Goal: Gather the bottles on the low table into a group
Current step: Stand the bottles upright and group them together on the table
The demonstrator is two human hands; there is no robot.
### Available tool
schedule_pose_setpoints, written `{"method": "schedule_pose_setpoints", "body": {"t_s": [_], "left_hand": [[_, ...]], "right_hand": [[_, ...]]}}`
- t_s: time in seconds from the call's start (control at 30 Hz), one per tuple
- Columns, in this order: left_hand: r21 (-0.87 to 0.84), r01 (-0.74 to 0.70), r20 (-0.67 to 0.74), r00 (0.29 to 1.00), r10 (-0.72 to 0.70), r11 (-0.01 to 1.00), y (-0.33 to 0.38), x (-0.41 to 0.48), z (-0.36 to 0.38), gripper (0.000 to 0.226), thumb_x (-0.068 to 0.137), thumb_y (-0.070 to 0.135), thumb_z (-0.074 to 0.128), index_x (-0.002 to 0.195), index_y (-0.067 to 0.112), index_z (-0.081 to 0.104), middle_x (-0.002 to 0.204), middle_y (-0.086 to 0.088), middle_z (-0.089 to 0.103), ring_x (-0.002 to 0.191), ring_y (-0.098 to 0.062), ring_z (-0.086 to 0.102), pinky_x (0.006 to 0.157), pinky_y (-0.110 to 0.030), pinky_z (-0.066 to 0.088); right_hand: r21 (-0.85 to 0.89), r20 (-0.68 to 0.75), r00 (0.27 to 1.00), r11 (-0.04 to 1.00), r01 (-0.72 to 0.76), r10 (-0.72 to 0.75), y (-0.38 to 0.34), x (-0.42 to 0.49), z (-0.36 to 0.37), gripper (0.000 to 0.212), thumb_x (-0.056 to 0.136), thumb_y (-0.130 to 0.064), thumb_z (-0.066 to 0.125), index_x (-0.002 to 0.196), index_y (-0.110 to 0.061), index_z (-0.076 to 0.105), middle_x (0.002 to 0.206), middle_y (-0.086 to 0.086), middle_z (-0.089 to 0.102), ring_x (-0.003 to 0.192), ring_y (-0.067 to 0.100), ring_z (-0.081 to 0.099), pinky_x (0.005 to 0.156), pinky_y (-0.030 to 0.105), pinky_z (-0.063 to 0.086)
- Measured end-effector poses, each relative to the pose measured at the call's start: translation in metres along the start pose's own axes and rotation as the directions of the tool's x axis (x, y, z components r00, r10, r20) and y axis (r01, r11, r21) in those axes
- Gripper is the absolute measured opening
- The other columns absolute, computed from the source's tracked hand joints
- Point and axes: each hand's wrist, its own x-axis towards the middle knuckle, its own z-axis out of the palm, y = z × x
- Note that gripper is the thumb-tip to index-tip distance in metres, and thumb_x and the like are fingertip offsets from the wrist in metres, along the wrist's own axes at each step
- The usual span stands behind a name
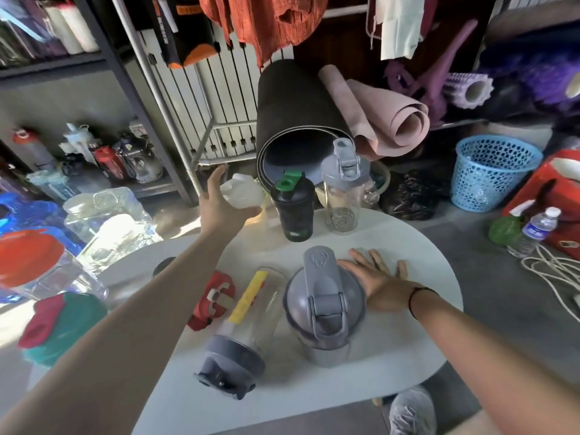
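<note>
On the white low table (408, 324) stand several bottles. My left hand (219, 202) reaches to the far edge and curls around a white-lidded clear bottle (243, 191). Beside it stand a black shaker with a green cap (292, 208) and a clear shaker with a grey lid (343, 189). Nearer me stand a big grey-lidded shaker (324, 306) and a clear bottle with a yellow strip and grey lid (238, 337). A red-lidded bottle (215, 298) shows beside my left forearm. My right hand (376, 277) lies flat and open on the table, touching the big shaker's lid.
Left of the table are clear jugs (103, 215), a red-capped container (31, 268) and a teal bottle (62, 324). Rolled mats (301, 111) lean behind the table. A blue basket (492, 171), a small water bottle (536, 230), a green spray bottle (505, 227) and a white cord (552, 271) are on the right floor.
</note>
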Motion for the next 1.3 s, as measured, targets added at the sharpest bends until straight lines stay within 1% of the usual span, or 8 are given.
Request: {"method": "schedule_pose_setpoints", "body": {"t_s": [0.3,0.43,0.53,0.73,0.93,1.13,1.23,1.3], "left_hand": [[0.037,0.030,-0.010,1.000,-0.030,0.999,-0.004,0.001,0.008,0.100,0.066,0.030,0.084,0.145,0.041,0.023,0.141,-0.012,0.035,0.124,-0.033,0.045,0.097,-0.045,0.044],[0.050,0.005,-0.021,1.000,-0.004,0.999,-0.006,0.001,0.015,0.088,0.067,0.032,0.083,0.139,0.036,0.034,0.138,-0.010,0.037,0.121,-0.031,0.048,0.089,-0.036,0.043],[0.058,-0.019,-0.038,0.999,0.021,0.998,-0.007,-0.002,0.018,0.084,0.068,0.032,0.083,0.138,0.034,0.036,0.138,-0.010,0.038,0.119,-0.029,0.049,0.083,-0.030,0.040],[0.042,-0.032,-0.041,0.999,0.033,0.999,-0.011,-0.005,0.020,0.084,0.068,0.030,0.083,0.138,0.035,0.034,0.141,-0.009,0.035,0.121,-0.028,0.047,0.081,-0.030,0.040],[-0.019,-0.027,-0.036,0.999,0.026,0.999,-0.015,-0.010,0.021,0.096,0.069,0.027,0.083,0.145,0.036,0.026,0.148,-0.009,0.028,0.129,-0.029,0.041,0.088,-0.029,0.037],[-0.058,-0.074,0.003,0.997,0.074,0.996,-0.012,-0.019,0.008,0.111,0.067,0.025,0.085,0.150,0.037,0.013,0.151,-0.010,0.023,0.135,-0.028,0.033,0.107,-0.044,0.034],[-0.105,-0.115,-0.043,0.993,0.111,0.988,-0.010,-0.021,-0.012,0.112,0.071,0.025,0.080,0.148,0.046,0.003,0.155,-0.008,0.016,0.138,-0.028,0.032,0.108,-0.039,0.034],[-0.118,-0.165,-0.130,0.980,0.149,0.979,-0.012,-0.022,-0.031,0.106,0.076,0.025,0.073,0.145,0.053,-0.003,0.157,-0.006,0.012,0.134,-0.035,0.040,0.104,-0.047,0.044]], "right_hand": [[-0.014,0.004,1.000,1.000,0.023,-0.023,0.002,-0.002,-0.002,0.117,0.048,-0.071,0.063,0.144,-0.056,0.000,0.157,-0.023,-0.022,0.146,0.017,-0.025,0.110,0.066,-0.011],[-0.078,0.012,1.000,0.997,0.022,-0.021,0.018,-0.009,-0.019,0.116,0.056,-0.069,0.070,0.146,-0.052,0.000,0.159,-0.018,-0.021,0.147,0.010,-0.020,0.114,0.057,-0.008],[-0.050,0.009,1.000,0.999,0.019,-0.018,0.026,-0.013,-0.022,0.114,0.059,-0.067,0.072,0.147,-0.052,0.001,0.158,-0.020,-0.021,0.146,0.007,-0.021,0.114,0.057,-0.010],[-0.026,0.013,1.000,0.999,0.026,-0.025,0.024,-0.012,-0.021,0.113,0.060,-0.064,0.072,0.147,-0.052,0.001,0.158,-0.021,-0.021,0.145,0.006,-0.023,0.114,0.057,-0.013],[-0.034,0.019,1.000,0.999,0.025,-0.025,0.024,-0.012,-0.021,0.113,0.060,-0.067,0.070,0.147,-0.052,-0.001,0.157,-0.021,-0.023,0.145,0.006,-0.024,0.114,0.056,-0.013],[-0.033,0.010,1.000,0.999,0.019,-0.019,0.025,-0.011,-0.020,0.113,0.058,-0.067,0.070,0.146,-0.053,0.000,0.158,-0.021,-0.022,0.145,0.006,-0.022,0.115,0.057,-0.012],[-0.041,0.016,1.000,0.999,0.018,-0.017,0.027,-0.010,-0.019,0.114,0.056,-0.072,0.068,0.146,-0.054,-0.001,0.157,-0.021,-0.023,0.145,0.006,-0.023,0.114,0.057,-0.010],[-0.052,0.021,1.000,0.999,0.016,-0.015,0.027,-0.009,-0.019,0.115,0.055,-0.075,0.066,0.145,-0.054,-0.003,0.157,-0.021,-0.024,0.145,0.007,-0.023,0.114,0.057,-0.009]]}}
